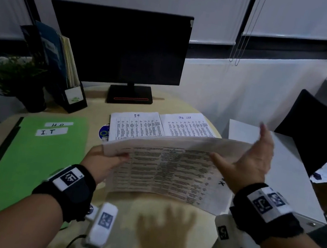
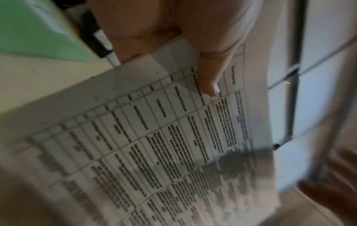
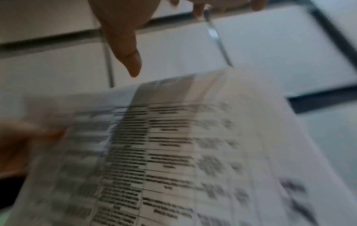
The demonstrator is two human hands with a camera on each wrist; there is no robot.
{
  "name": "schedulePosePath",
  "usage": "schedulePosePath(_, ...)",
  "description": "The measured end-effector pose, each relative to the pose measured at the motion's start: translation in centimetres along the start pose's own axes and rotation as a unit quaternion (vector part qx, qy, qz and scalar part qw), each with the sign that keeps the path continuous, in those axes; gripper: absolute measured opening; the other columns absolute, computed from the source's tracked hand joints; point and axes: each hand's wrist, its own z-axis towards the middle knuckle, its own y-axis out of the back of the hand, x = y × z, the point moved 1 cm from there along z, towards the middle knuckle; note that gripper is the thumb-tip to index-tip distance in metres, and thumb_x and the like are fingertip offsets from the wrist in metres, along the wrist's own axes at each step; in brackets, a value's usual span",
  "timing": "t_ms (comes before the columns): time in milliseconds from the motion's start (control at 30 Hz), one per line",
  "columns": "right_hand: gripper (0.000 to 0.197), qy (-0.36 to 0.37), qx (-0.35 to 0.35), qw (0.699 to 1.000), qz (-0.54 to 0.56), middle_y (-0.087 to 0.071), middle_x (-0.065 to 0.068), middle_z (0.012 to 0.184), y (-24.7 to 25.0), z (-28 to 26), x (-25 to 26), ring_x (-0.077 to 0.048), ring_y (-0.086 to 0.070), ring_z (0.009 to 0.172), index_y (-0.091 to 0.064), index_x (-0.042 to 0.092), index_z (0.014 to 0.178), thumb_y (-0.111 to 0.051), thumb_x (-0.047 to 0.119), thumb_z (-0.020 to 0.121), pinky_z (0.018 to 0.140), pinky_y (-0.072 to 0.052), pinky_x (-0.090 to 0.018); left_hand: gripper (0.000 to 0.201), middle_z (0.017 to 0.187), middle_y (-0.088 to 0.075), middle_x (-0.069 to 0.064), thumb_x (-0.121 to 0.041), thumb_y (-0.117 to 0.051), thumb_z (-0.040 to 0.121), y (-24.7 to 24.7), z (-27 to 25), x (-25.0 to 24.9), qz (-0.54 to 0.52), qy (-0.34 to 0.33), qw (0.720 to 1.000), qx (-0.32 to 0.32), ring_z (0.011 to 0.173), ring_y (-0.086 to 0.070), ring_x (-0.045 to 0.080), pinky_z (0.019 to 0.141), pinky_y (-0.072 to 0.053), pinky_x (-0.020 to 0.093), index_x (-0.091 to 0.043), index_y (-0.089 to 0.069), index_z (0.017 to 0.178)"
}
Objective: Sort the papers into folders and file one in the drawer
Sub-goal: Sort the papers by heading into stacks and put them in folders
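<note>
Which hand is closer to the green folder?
Left. The left hand pinches the printed sheet right beside the green folder; the right hand is open at the sheet's far side.

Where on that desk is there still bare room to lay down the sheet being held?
Bare wood shows under the held sheet, near the front edge of the desk, right of the green folder. Farther back it is crowded: two printed sheets lie before the monitor.
</note>
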Motion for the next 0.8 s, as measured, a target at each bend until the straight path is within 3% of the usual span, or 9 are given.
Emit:
schedulePosePath(100,0.098,0.228,0.077,0.955,-0.174,-0.038,-0.002,0.144,-1.5,-1.0,4.2,-0.027,-0.026,0.14,-0.03,0.029,0.137,-0.082,0.045,0.055,0.109,-0.006,-0.057,0.017,0.083,-0.073,-0.002,0.001,-0.07,0.079,-1.3,-0.5,-2.6,0.027,-0.045,0.998,0.046,0.077,-0.067,0.012,0.074,-0.05,0.024,-0.013,-0.073,0.088)
schedulePosePath(200,0.046,0.29,0.12,0.922,-0.226,-0.064,0.006,0.115,-3.0,-0.9,7.1,-0.024,-0.053,0.122,-0.054,0.028,0.115,-0.072,0.028,0.072,0.106,-0.016,-0.059,0.012,0.081,-0.07,0.001,0.002,-0.069,0.08,-2.5,-0.8,-5.4,0.052,-0.109,0.989,0.09,0.07,-0.063,0.008,0.071,-0.05,0.016,-0.007,-0.07,0.087)
schedulePosePath(267,0.022,0.275,0.16,0.927,-0.199,-0.066,0.007,0.105,-2.9,-0.5,8.2,-0.022,-0.06,0.107,-0.057,0.024,0.107,-0.058,0.018,0.086,0.102,-0.03,-0.045,0.015,0.078,-0.068,-0.005,0.003,-0.067,0.081,-2.7,-1.0,-6.6,0.062,-0.138,0.982,0.111,0.067,-0.062,-0.001,0.066,-0.049,0.01,-0.011,-0.069,0.083)
schedulePosePath(367,0.019,0.235,0.177,0.948,-0.121,-0.067,0.0,0.102,-2.1,-0.1,8.8,-0.028,-0.06,0.096,-0.06,0.018,0.107,-0.053,0.013,0.09,0.072,-0.031,-0.028,0.017,0.067,-0.068,-0.013,-0.003,-0.071,0.08,-1.6,-0.7,-7.5,0.079,-0.148,0.978,0.121,0.063,-0.061,-0.005,0.06,-0.047,0.011,-0.02,-0.069,0.076)
schedulePosePath(433,0.02,0.196,0.133,0.97,-0.057,-0.068,-0.007,0.095,-1.2,0.4,8.5,-0.032,-0.06,0.09,-0.064,0.015,0.105,-0.06,0.009,0.086,0.067,-0.028,-0.026,0.019,0.067,-0.069,-0.009,-0.011,-0.078,0.073,0.0,0.0,-7.3,0.113,-0.137,0.979,0.096,0.064,-0.064,0.004,0.059,-0.049,0.019,-0.027,-0.069,0.07)
schedulePosePath(500,0.016,0.168,0.104,0.98,0.021,-0.065,-0.007,0.081,-0.1,1.0,7.7,-0.032,-0.061,0.081,-0.064,0.012,0.097,-0.066,0.008,0.082,0.065,-0.037,-0.029,0.019,0.074,-0.072,-0.002,-0.019,-0.084,0.062,1.9,1.0,-7.0,0.113,-0.113,0.985,0.069,0.071,-0.067,0.013,0.064,-0.053,0.029,-0.027,-0.07,0.071)
schedulePosePath(567,0.015,0.139,0.101,0.982,0.078,-0.06,0.004,0.071,0.7,1.2,7.0,-0.021,-0.06,0.073,-0.062,0.014,0.091,-0.069,0.006,0.08,0.065,-0.042,-0.026,0.028,0.078,-0.074,-0.004,-0.025,-0.081,0.052,3.3,1.7,-6.9,0.082,-0.081,0.992,0.055,0.077,-0.068,0.012,0.07,-0.056,0.027,-0.02,-0.07,0.078)
schedulePosePath(667,0.02,0.06,0.124,0.969,0.207,-0.06,0.012,0.073,0.7,0.7,6.3,0.009,-0.057,0.063,-0.058,0.012,0.089,-0.064,-0.006,0.081,0.059,-0.042,-0.005,0.045,0.095,-0.073,0.0,-0.015,-0.077,0.054,3.2,2.2,-7.0,-0.033,-0.046,0.997,0.059,0.101,-0.066,0.025,0.088,-0.052,0.038,-0.014,-0.066,0.098)
schedulePosePath(800,0.021,-0.013,0.088,0.944,0.319,-0.067,0.014,0.074,-0.3,0.2,6.2,0.009,-0.062,0.067,-0.058,0.007,0.095,-0.059,-0.01,0.083,0.063,-0.05,-0.008,0.045,0.12,-0.066,0.003,-0.013,-0.067,0.083,0.2,1.4,-7.6,-0.065,-0.057,0.989,0.119,0.114,-0.06,0.022,0.102,-0.044,0.043,-0.011,-0.054,0.126)
